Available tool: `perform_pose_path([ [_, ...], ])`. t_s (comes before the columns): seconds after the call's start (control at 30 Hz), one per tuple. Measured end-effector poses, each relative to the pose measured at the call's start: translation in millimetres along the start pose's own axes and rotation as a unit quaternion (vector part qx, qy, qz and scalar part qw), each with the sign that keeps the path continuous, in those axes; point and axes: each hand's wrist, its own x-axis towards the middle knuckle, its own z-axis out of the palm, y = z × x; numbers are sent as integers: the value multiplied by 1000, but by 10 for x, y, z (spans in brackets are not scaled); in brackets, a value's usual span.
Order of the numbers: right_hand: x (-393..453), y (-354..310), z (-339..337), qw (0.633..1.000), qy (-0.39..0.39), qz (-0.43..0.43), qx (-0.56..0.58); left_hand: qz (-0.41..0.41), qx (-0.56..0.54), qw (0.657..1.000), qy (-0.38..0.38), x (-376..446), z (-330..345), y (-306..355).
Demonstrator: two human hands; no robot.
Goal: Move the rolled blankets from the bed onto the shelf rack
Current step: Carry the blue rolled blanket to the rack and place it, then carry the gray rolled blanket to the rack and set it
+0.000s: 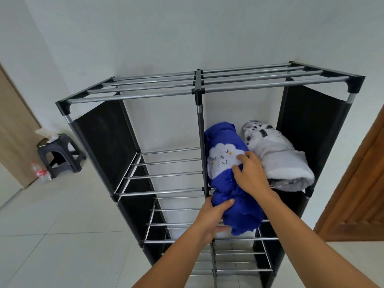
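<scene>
A rolled blue blanket (223, 146) with a white cloud face lies in the right compartment of the shelf rack (166, 88), its near end hanging past the front bar. My left hand (214, 217) grips that near end from below. My right hand (249, 173) presses on top of the roll, fingers spread over the cloud. Beside it, to the right, a rolled grey-and-white blanket (278, 156) rests on the same shelf against the black side panel.
The rack has black fabric sides, metal bars and a centre post (200, 142). The left compartment holds nothing. A dark stool (60, 154) and a plastic bottle (39, 173) stand on the tiled floor at left. A wooden door (357, 183) is at right.
</scene>
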Motion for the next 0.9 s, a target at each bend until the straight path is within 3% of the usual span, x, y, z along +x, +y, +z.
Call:
perform_pose_path([
  [0.13, -518, 129, 6, 994, 31, 24, 106, 10, 26, 999, 23, -165, -64, -221],
  [0.3, -1437, 492, 74, 981, 70, 111, 142, -58, 62, 995, 60, -360, -81, -772],
  [0.43, -2304, 821, -5, 956, 83, 265, 99, -65, 175, 982, -41, -370, 77, -999],
  [0.57, -3496, 913, -235, 884, 180, 425, 77, -37, 275, 939, -201, -554, 604, -1251],
  [0.63, -4256, 815, -345, 832, 223, 503, 71, -32, 329, 897, -292, -827, 898, -1518],
  [0.73, -5468, 459, -445, 724, 286, 622, 81, -42, 399, 807, -433, -1470, 1270, -2017],
  [0.8, -6255, 122, -456, 641, 351, 676, 100, -46, 437, 734, -518, -2045, 1421, -2364],
  [0.9, -7304, -449, -403, 520, 470, 703, 120, -37, 491, 595, -635, -3002, 1516, -2819],
])
